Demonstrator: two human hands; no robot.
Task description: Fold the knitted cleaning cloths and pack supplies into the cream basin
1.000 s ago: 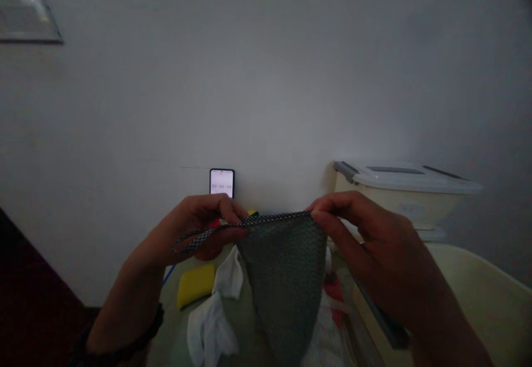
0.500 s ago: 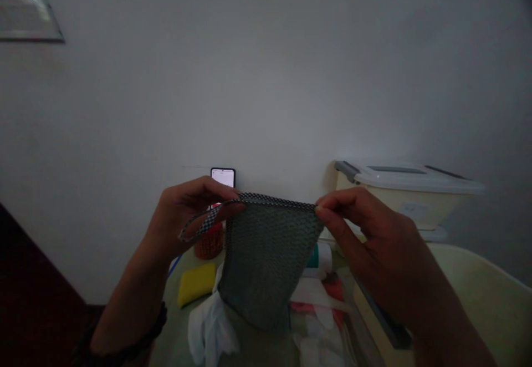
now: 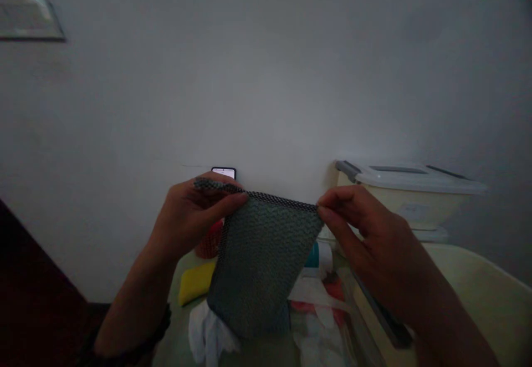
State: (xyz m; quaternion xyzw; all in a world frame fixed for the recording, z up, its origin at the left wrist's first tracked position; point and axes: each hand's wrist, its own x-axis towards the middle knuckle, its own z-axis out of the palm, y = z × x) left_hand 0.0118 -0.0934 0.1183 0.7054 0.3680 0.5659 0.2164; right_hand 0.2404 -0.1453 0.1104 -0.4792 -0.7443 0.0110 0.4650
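A grey-green cleaning cloth [image 3: 266, 261] with a ribbed weave and a black-and-white checked trim hangs upright in front of me. My left hand [image 3: 187, 217] pinches the trim near its top left corner, thumb in front, and the trim's loop lies over the fingers. At the top right corner, my right hand [image 3: 369, 234] grips the edge between thumb and forefinger. Between the two hands the top edge is drawn straight, sloping slightly down to the right. The lower part of the cloth hangs loose over the table, in front of a white cloth [image 3: 210, 331].
Behind the left hand are a phone [image 3: 225, 173] and a red woven holder [image 3: 208, 245]. A yellow sponge [image 3: 196, 283] lies on the table. Right of the cloth are a white-and-teal container [image 3: 322, 259] and plastic packs. A lidded storage box [image 3: 415, 192] and a cream tub [image 3: 477, 278] stand at right.
My left hand has turned and shifted its pinch slightly right along the trim. The loop has flipped from hanging below to lying over the fingers. My right hand has barely moved.
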